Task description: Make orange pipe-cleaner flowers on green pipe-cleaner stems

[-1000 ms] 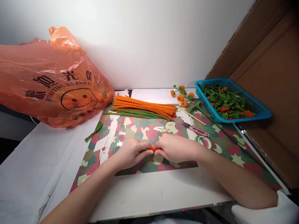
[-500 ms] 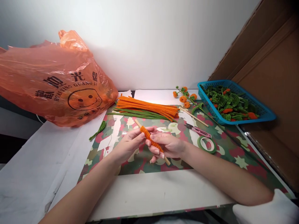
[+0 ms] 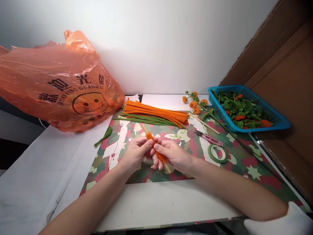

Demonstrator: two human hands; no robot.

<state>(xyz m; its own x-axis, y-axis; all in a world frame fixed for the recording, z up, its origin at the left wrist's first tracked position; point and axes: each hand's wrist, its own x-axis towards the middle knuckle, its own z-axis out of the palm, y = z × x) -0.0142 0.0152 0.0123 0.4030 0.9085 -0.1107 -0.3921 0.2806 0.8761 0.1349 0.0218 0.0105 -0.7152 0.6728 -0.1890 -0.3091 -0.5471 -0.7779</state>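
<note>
An orange pipe cleaner [image 3: 160, 157] is coiled in tight turns around a thin wooden stick [image 3: 144, 128], which slants between my two hands. My left hand [image 3: 138, 150] pinches the upper part of the coil between thumb and fingers. Lower down, my right hand [image 3: 172, 152] has its thumb pressed on the coil and its fingers curled underneath. Both ends of the stick poke out beyond the coil. Behind the hands lie a bundle of orange pipe cleaners [image 3: 156, 111] and some green pipe cleaners [image 3: 146, 120].
To the right are pink-handled scissors [image 3: 209, 138], green tape [image 3: 217, 153], another wooden stick [image 3: 205, 124] and an orange-flowered stem [image 3: 193, 104]. A blue basket [image 3: 278, 123] holds green and orange pieces. At left stand an orange plastic bag [image 3: 80, 81] and a green leaf piece [image 3: 104, 136].
My hands have drawn closer together on the coil. The stick's lower end has swung a little to the left, and the right hand has shifted up along the coil.
</note>
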